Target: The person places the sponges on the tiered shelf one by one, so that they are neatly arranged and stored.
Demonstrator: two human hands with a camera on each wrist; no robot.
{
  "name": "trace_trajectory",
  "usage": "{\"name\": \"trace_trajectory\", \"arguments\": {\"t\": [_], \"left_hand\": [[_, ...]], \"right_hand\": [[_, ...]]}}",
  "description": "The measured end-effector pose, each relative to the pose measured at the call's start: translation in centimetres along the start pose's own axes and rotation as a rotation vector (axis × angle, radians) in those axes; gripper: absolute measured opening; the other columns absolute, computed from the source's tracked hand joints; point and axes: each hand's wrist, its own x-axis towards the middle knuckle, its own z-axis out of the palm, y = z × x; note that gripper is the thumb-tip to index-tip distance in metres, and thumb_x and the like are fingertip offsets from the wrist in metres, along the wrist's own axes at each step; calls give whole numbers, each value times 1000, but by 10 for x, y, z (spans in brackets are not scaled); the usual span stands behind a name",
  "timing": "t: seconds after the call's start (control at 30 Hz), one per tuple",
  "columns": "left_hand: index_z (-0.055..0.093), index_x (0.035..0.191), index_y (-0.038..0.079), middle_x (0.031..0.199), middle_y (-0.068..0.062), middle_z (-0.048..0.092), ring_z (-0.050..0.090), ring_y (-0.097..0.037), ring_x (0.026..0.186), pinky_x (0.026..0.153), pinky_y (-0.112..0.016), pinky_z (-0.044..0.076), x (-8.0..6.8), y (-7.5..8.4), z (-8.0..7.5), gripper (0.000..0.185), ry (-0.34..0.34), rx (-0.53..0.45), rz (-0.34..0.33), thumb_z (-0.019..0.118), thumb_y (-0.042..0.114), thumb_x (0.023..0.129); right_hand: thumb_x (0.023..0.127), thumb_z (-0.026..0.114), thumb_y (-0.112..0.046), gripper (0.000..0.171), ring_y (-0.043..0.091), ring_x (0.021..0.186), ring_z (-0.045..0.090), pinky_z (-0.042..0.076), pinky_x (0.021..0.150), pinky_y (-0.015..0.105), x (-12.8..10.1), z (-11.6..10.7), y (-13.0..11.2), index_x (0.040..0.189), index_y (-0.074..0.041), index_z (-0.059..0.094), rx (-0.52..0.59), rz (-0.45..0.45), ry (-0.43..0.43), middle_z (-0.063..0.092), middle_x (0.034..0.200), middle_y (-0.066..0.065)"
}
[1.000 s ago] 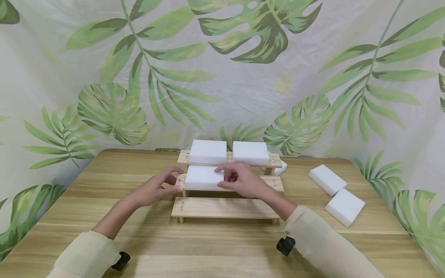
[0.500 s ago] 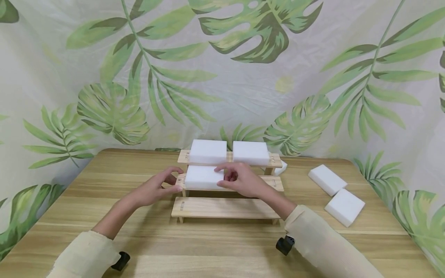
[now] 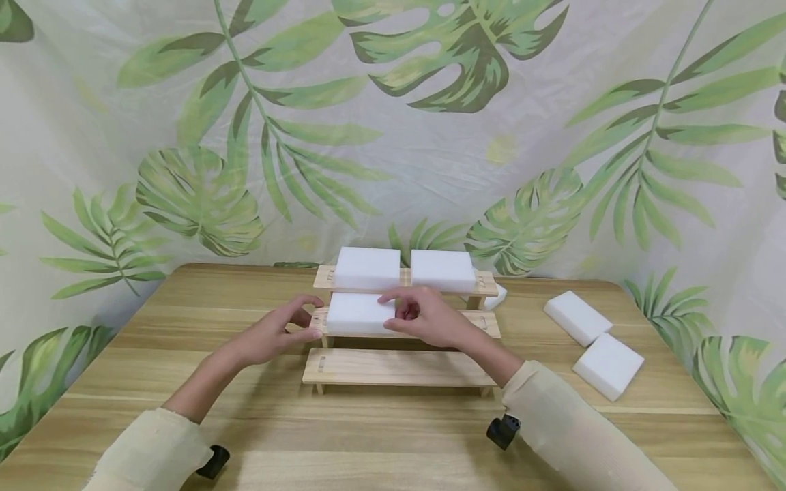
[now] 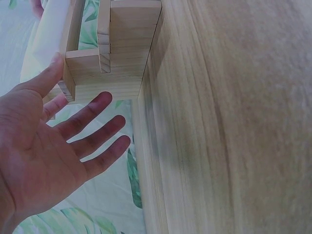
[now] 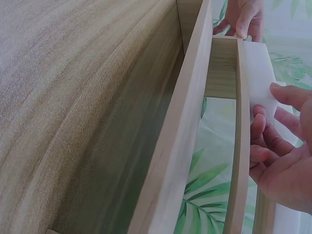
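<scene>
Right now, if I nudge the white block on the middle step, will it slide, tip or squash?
The white block looks like soft foam, so probably light and squashable. It lies flat on the middle step, so it likely slides rather than tips.

Bare bottom shelf (image 3: 393, 367) below hands
</scene>
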Motion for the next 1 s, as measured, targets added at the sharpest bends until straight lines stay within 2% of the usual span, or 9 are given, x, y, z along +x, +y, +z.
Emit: {"name": "trace_trajectory", "arguments": {"t": [0.63, 0.83, 1.0], "left_hand": [[43, 143, 2, 113, -15, 64, 60, -31, 110, 86, -45, 54, 0, -2, 1, 48, 10, 37, -13, 65, 22, 105], [43, 142, 1, 110, -14, 66, 62, -31, 109, 84, -44, 54, 0, -1, 1, 48, 5, 24, 4, 65, 20, 104], [43, 143, 1, 112, -14, 66, 61, -31, 110, 85, -46, 54, 0, 1, 0, 48, 1, 15, 6, 66, 19, 104]], "right_hand": [[93, 78, -10, 37, 8, 72, 60, 52, 71, 25, -4, -3, -1, 128, 0, 67, -10, 11, -6, 68, 83, 2], [94, 78, -13, 41, 10, 77, 64, 54, 74, 30, -17, -15, -3, 132, -1, 67, 4, 30, 14, 71, 86, 0], [95, 77, -12, 38, 11, 78, 66, 56, 74, 33, -33, -27, -8, 129, 0, 68, -12, 5, 32, 73, 87, 1]]}}
